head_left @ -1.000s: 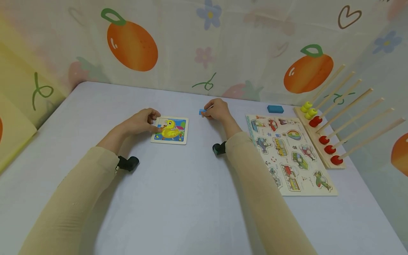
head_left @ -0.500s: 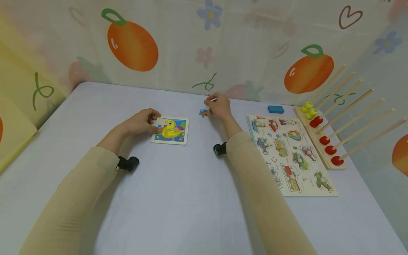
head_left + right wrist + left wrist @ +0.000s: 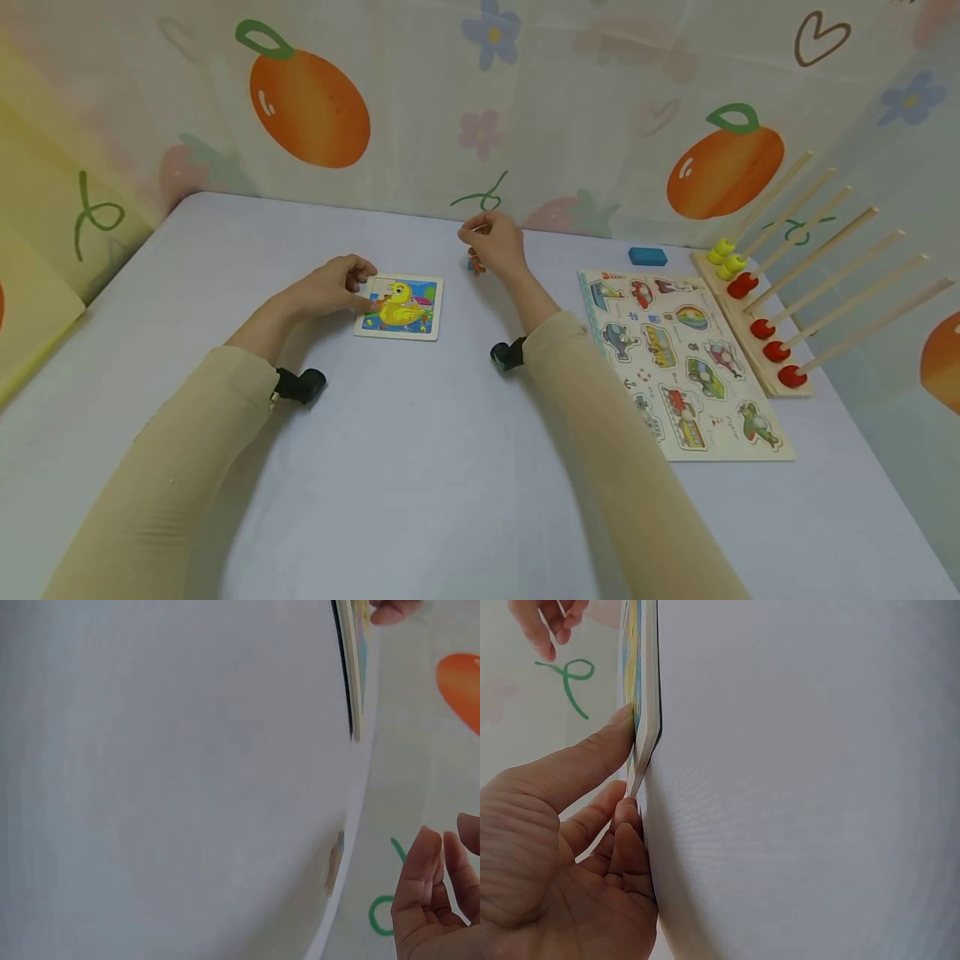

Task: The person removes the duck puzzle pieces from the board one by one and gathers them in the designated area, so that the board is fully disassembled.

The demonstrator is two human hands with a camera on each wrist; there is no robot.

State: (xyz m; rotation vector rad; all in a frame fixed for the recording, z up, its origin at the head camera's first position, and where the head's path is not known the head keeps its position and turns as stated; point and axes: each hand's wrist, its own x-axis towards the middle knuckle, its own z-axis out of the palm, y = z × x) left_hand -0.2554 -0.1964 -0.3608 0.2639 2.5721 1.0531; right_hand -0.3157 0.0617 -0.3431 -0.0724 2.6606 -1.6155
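Steadily held at its left edge, the duck jigsaw puzzle (image 3: 408, 312) lies flat on the desk (image 3: 412, 467), just left of the middle of the frame. The left hand (image 3: 324, 287) has its grip clamped on that edge, with the thumb laid over the picture face and curled fingertips at the corner, as the left wrist view shows. That anchor looks sound; pressing lightly, with the thumb kept to the rim, should stop the board sliding without covering more of the picture. The right hand (image 3: 497, 246) hovers near the top centre of the head view, its thumb and fingers apart and nothing visible between them. Just below it on the desk sits a small blue-and-orange puzzle piece (image 3: 476, 267), partly hidden by the fingers in the head view but plainly clear of them in the right wrist view. Because the piece looks thin and flat, a good pick-up would probably bring the fingertips down to the desk and pinch opposite edges rather than press from above, which could skid it away. Turning it to check the printed side is worthwhile too. A paler patch shows at the puzzle's upper left; whether that is a vacant slot cannot be told.
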